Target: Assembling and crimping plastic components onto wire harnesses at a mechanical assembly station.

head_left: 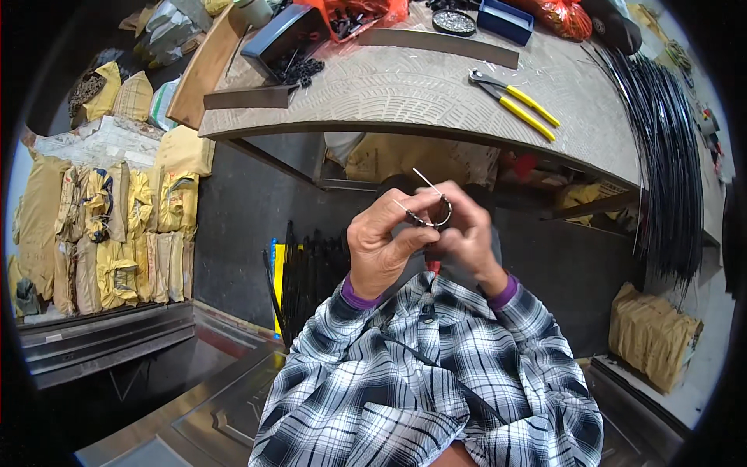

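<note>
In front of my chest, my left hand (381, 241) pinches a small curved wire loop (449, 210) between thumb and fingers. Dark bead-like bits or wrapping cover part of the loop, and its two thin pale ends stick out up and to the left. My right hand (469, 233) is closed at the loop's right side, its fingers bent and partly smeared by motion. Fingers hide part of the loop. Beyond my hands, yellow-handled cutting pliers (523, 109) lie on the worktable (373, 93), jaws slightly apart.
Long black strands (669, 148) hang over the table's right side. A dark open box (284, 39), red bag (350, 17), round tin (454, 23) and blue box (504, 21) stand at the back. Wrapped bundles (117, 233) are stacked left; a paper-wrapped pack (652, 338) stands lower right.
</note>
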Available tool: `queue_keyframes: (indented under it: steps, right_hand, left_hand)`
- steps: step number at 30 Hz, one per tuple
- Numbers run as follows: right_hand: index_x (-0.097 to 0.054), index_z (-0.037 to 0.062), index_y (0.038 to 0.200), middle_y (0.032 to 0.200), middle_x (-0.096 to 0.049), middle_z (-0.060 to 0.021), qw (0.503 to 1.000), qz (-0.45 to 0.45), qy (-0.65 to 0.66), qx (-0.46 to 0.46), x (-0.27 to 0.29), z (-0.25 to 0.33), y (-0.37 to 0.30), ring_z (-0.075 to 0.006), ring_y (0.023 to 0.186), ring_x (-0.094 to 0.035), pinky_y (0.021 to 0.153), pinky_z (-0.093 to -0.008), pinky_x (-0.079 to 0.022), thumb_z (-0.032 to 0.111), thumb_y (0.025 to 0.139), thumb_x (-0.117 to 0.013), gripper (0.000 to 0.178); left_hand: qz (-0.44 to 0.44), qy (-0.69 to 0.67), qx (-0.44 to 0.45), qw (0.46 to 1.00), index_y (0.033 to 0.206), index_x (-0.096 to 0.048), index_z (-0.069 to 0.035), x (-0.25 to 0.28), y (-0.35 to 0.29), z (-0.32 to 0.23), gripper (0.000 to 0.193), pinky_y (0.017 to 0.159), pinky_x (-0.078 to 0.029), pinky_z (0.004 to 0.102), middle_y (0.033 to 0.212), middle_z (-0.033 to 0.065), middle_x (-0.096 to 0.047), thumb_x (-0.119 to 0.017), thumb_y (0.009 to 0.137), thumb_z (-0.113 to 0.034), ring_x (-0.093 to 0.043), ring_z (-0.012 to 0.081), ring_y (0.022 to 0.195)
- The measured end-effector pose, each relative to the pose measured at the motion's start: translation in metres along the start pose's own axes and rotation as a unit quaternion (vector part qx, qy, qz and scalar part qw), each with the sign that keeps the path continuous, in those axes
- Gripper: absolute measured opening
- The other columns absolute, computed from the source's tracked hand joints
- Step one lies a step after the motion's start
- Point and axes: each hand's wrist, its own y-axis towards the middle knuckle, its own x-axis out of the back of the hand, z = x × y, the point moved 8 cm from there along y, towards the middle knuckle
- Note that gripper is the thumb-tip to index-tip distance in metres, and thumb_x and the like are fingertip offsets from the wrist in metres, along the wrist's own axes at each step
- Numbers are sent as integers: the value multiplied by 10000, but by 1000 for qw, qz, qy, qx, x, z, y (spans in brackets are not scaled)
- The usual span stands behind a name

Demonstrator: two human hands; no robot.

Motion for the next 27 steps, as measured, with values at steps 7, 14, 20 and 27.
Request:
queue_keyframes:
  steps: [7, 14, 20, 27]
  right_hand:
    - [-589, -46, 985, 819, -574, -112, 953, -82, -260, 135, -9, 60, 9, -173, 740, -541, 670, -263, -435, 88, 746, -665, 284]
    - [-517, 18, 669, 637, -555, -55, 971, 116, -203, 41, -34, 66, 30, -143, 586, -571, 522, -260, -425, 76, 624, -768, 261]
    - [-593, -3, 773, 740, -623, -55, 885, 392, -37, -250, -51, 22, 77, -123, 691, -591, 616, -254, -457, 102, 691, -747, 204]
    - [-532, 41, 1085, 980, -605, -89, 838, 149, -509, 127, -18, -57, 251, -218, 955, -563, 825, -326, -443, 99, 764, -635, 343]
  left_hand:
    - [-113, 36, -26, 993, 1021, -606, 38, -1, -6, -8, 309, 634, -409, 211, 815, 51, -565, -669, 778, -143, -510, 97, 711]
    - [175, -259, 60, 948, 897, -633, 8, -4, 12, 7, 197, 607, -335, 224, 717, 13, -487, -686, 730, -83, -440, 87, 683]
    - [134, -332, 125, 925, 808, -653, 20, 27, 14, 22, 241, 573, -335, 227, 695, 30, -518, -760, 679, -153, -449, 87, 638]
    - [4, -379, 97, 920, 864, -613, 17, 48, 19, 37, 192, 605, -345, 207, 710, 16, -454, -701, 722, -76, -418, 90, 655]
